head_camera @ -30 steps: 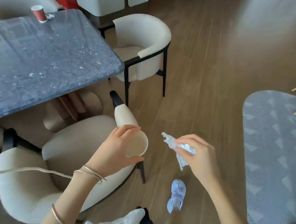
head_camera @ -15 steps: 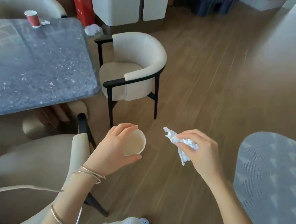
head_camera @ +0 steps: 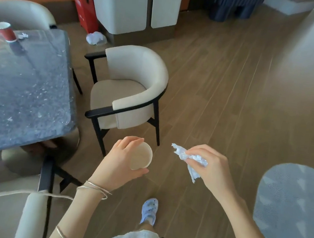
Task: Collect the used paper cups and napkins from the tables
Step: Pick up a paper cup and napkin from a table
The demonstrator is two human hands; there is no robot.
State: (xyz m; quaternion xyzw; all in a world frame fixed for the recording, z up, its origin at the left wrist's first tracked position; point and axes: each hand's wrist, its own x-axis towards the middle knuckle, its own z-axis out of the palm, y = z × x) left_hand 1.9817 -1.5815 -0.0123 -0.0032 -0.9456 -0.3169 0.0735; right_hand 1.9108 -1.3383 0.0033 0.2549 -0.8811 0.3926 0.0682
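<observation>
My left hand [head_camera: 121,164] is wrapped around a paper cup [head_camera: 142,157] whose pale open mouth faces me, held above the wood floor. A crumpled white napkin [head_camera: 190,159] is pinched in my right hand [head_camera: 212,167], a little to the right of the cup. On the far corner of the dark stone table [head_camera: 26,91] at the left stands a red paper cup [head_camera: 5,31], with a small crumpled napkin [head_camera: 22,36] just beside it. Both are well away from my hands.
A cream armchair [head_camera: 130,89] stands between me and the table's far end; another [head_camera: 2,212] is at the lower left, a third [head_camera: 16,12] behind the table. White bins [head_camera: 131,3] and a red box [head_camera: 85,9] line the back wall, with crumpled paper [head_camera: 96,38] on the floor. A grey patterned rug [head_camera: 295,211] lies right.
The view has moved forward and tilted up, so the table and chairs slid left and down. My hands keep the cup and napkin in the same grip.
</observation>
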